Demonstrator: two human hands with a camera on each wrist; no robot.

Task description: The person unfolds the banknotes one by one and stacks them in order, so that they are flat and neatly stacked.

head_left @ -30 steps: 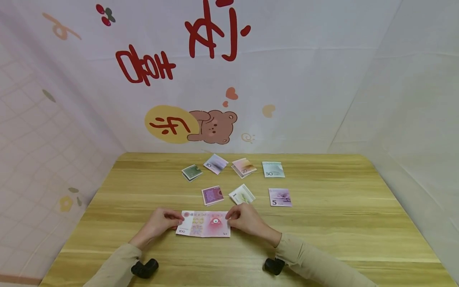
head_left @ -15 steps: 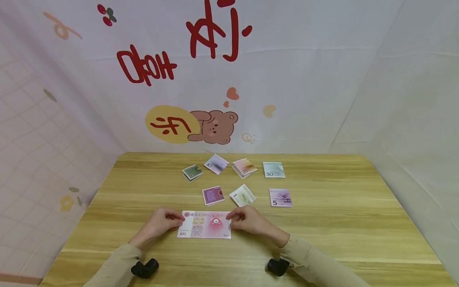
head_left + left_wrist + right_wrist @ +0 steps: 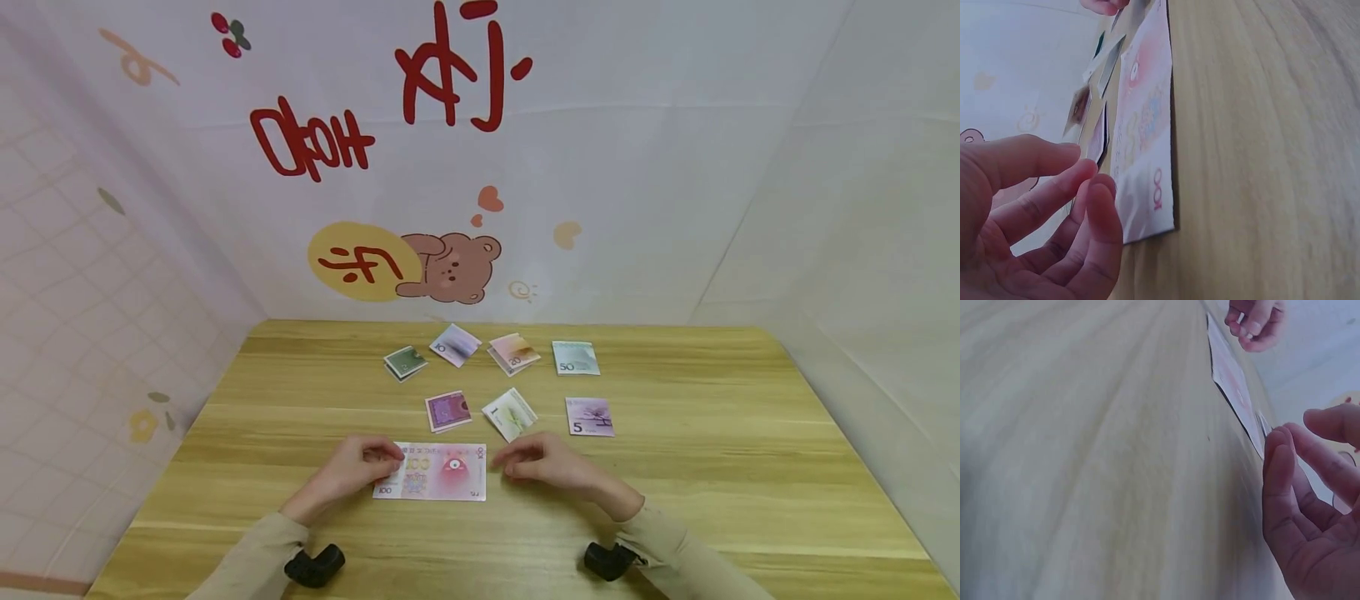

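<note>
White fabric backdrop (image 3: 637,183) with red characters and a brown bear print stands behind the table. Pale wood-grain table (image 3: 712,483) fills the lower half of the head view. Over its near side reach two beige cloth sleeves, the left sleeve (image 3: 255,558) and the right sleeve (image 3: 686,554). Clock directions below taken from the pink-and-white paper 100 note, head view. Bare left hand (image 3: 347,469) at 9 o'clock, over that end of the note: fingers loosely curled, nothing gripped; contact with the paper cannot be told. Bare right hand (image 3: 553,463) at 3 o'clock, just beside the far short edge: fingers loosely bent, likewise gripping nothing. The pink-and-white paper 100 note (image 3: 450,483) lies unfolded and flat on the table between the hands. Black curved wrist pieces at both cuffs: left piece (image 3: 315,567) at 8 o'clock, right piece (image 3: 609,562) at 4. Seven small folded paper notes lie apart on the table: blue-green 50 (image 3: 576,358) at 2, farther out; purple 5 (image 3: 589,417) between 2 and 3; orange-brown 20 (image 3: 513,352) at 1; pale green-and-white 1 (image 3: 512,412) at 2, nearer; lilac 10 (image 3: 455,345) near 12; magenta-purple note (image 3: 448,411) between 12 and 1; dark green note (image 3: 406,362) between 11 and 12.
</note>
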